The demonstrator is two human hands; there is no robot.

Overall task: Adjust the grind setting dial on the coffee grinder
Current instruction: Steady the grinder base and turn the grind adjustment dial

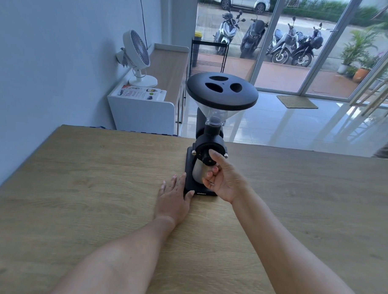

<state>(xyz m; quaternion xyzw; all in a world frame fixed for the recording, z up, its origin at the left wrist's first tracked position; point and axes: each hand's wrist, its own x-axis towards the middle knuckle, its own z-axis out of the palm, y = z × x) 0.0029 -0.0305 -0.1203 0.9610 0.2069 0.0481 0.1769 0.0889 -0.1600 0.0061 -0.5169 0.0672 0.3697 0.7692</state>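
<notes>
Wooden table [77,186]; right hand [223,181] partly hides grinder's dial [207,155].

Wooden table [81,187], light grain. Black coffee grinder [207,147] stands on it, base touching the left hand [172,199], which lies flat on the tabletop just beside it.

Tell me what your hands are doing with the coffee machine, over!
Left hand flat on table, braced against grinder base. Right hand at the grind dial, thumb on it. Nothing in the way.
</notes>
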